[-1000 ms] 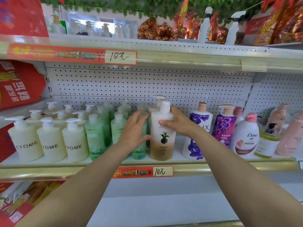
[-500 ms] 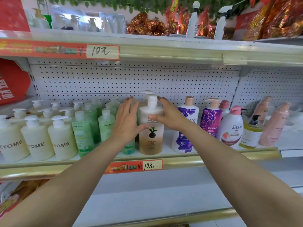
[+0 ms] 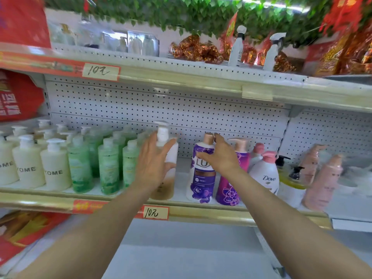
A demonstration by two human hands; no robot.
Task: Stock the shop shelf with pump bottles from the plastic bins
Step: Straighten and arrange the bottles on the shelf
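touching cream bottle [image 3: 163,189] w/ l hand [image 3: 153,164], lux bottle [image 3: 202,183] w/ r hand [image 3: 219,158]

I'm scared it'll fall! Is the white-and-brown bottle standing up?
Upright: the bottle stands on its base on the shelf, pump on top, left hand against its side.

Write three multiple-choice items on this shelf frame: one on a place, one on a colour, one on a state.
1. Immediately right of the Lux bottle stands: A) a cream bottle B) the magenta bottle C) a green bottle
2. On the Dove bottle, the pump is: A) black B) pink C) green
3. The white-and-brown pump bottle is: A) lying down B) lifted clear C) upright on the shelf
Answers: 1 B, magenta is its right-hand neighbour; 2 B, pink tops the white body; 3 C, its base sits on the shelf behind the left hand.
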